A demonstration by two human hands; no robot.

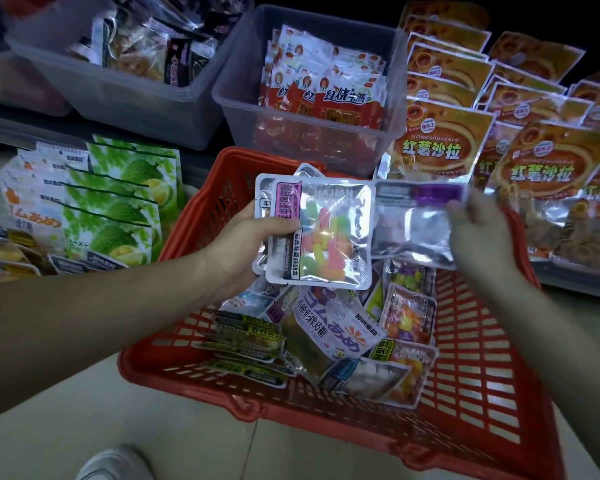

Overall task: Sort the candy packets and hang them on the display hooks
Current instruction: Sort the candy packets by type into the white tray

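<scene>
Red basket [482, 341] rim encloses loose packets [326, 327]. Above it, left hand [246, 237] grips a packet stack [319, 230]; right hand [478, 230] pinches a silver packet [413, 226] just beside.

Red slotted basket [471, 358], silvery packet [323, 230] of neon-coloured candy, purple-banded packet [416, 216]

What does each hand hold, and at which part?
The left hand grips a stack of silver foil candy packets at its left edge. The right hand pinches a silver packet with a purple strip at its right end.
</scene>
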